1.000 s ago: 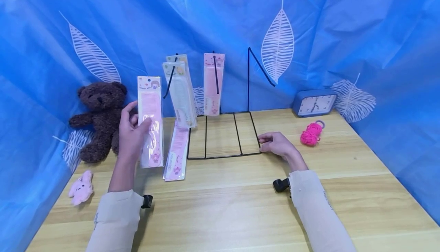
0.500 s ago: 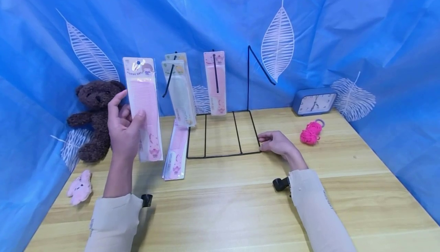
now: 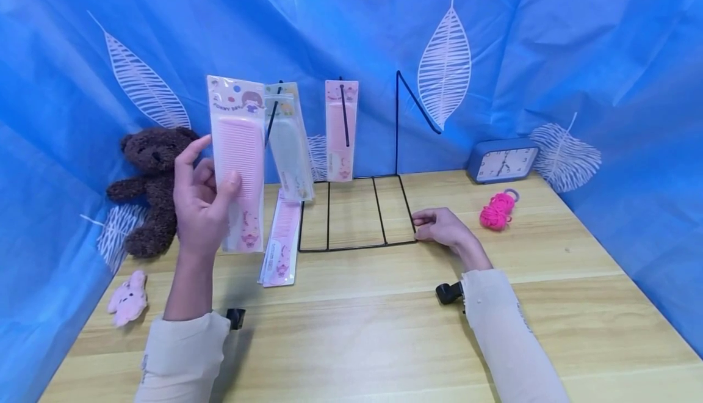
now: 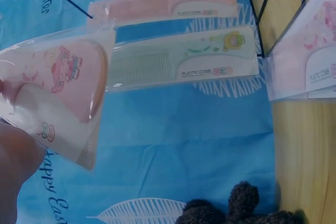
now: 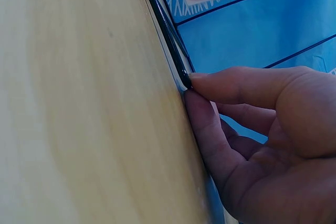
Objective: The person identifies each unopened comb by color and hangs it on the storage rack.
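Note:
My left hand [image 3: 200, 210] pinches a packaged pink comb [image 3: 240, 152] and holds it upright above the table, left of a black wire display rack [image 3: 397, 128]. In the left wrist view, the lower end of this comb pack [image 4: 65, 80] shows close up. Packaged pale green combs [image 3: 291, 156] hang on the rack's left hook, partly behind the held pack. A packaged pink comb [image 3: 341, 137] hangs from the middle hook, and the right hook [image 3: 418, 102] is bare. My right hand [image 3: 443, 230] pinches the front right corner of the rack's base between thumb and forefinger.
Packaged pink combs [image 3: 281, 250] lie on the wooden table [image 3: 351, 330] by the rack's left side. A brown teddy bear [image 3: 156, 189] and a small pink plush [image 3: 129, 299] are at left. A blue clock [image 3: 502, 162] and a bright pink yarn bundle [image 3: 497, 210] stand at right.
My left hand has lifted the packaged pink comb, first up and left, then slightly right toward the left hook. The right hand stays on the rack's corner.

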`<state>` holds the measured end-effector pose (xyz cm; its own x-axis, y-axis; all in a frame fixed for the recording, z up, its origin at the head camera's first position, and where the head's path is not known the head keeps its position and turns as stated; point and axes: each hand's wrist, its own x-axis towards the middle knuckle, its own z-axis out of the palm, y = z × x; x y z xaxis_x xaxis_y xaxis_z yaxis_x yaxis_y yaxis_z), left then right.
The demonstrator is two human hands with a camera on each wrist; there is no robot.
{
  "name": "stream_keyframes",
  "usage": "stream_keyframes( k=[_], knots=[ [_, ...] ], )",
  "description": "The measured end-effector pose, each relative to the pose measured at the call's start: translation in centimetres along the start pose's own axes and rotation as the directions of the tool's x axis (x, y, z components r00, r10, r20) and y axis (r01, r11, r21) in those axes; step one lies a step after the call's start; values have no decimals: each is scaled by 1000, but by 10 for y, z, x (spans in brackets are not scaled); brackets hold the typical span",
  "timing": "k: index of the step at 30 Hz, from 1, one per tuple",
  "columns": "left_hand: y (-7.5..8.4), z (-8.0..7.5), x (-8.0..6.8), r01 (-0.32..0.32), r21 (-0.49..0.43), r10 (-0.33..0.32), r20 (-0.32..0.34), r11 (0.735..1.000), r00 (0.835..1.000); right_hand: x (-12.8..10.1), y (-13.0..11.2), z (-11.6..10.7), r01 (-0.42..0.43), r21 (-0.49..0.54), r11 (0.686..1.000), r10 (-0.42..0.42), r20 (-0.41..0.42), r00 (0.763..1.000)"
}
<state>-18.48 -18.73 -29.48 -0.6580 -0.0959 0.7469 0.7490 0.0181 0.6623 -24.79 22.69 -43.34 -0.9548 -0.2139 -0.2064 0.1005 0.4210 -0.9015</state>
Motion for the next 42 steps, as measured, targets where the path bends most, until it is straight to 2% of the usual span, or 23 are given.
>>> stream_keyframes(
  k=[6,10,13,23,28,42],
  knots=[
    [-5,6,-3,-25,73,21,56,997,998,1,1,-1,-2,2,1000,2,-2,1000],
    [-7,10,-4,-61,166,45,99,984,994,1,1,-1,-3,-6,1000,3,-6,1000],
    [-9,13,-5,-90,202,63,136,975,989,1,2,-1,-1,-8,1000,1,-7,1000],
    [-4,23,-8,-99,184,50,253,978,966,1,3,-1,-2,2,1000,2,-8,1000],
    [-7,28,-10,-87,173,32,298,981,954,1,3,0,-1,4,1000,1,-10,1000],
    [-14,35,-14,-122,246,15,395,961,919,1,2,0,-2,8,1000,2,-7,1000]
  ],
)
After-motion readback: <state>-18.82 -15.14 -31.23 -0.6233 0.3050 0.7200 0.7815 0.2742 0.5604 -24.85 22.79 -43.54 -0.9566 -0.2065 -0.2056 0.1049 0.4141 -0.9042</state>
